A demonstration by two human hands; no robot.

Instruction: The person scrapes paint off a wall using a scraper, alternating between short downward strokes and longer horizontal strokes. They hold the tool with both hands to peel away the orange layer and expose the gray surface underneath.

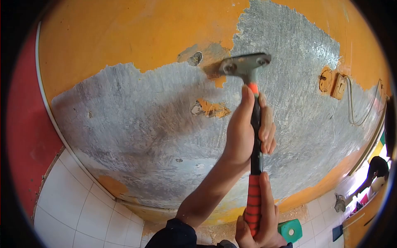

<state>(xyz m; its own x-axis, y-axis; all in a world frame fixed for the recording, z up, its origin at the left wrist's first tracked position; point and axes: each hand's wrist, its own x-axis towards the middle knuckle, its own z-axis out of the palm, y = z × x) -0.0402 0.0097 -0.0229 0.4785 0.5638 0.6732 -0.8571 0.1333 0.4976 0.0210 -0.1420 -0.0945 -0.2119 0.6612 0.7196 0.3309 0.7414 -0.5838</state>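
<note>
A long-handled scraper (256, 159) is held upright before a wall, its wide dark head at the top. My left hand (250, 128) is closed round the black upper shaft, just below the head. Lower down, my right hand (262, 219) grips the red and black handle. The head overlaps the border between orange paint (124, 33) and bare grey wall (157, 120); whether its blade touches the wall cannot be made out. Below the head, an orange paint patch (213, 108) remains on the grey area.
A wall socket (338, 87) with a looped cable is at the right. A green object (290, 230) with a round opening lies on the floor near my right hand. White floor tiles (66, 198) and a red surface (29, 136) are at the left. Debris lies along the wall's foot.
</note>
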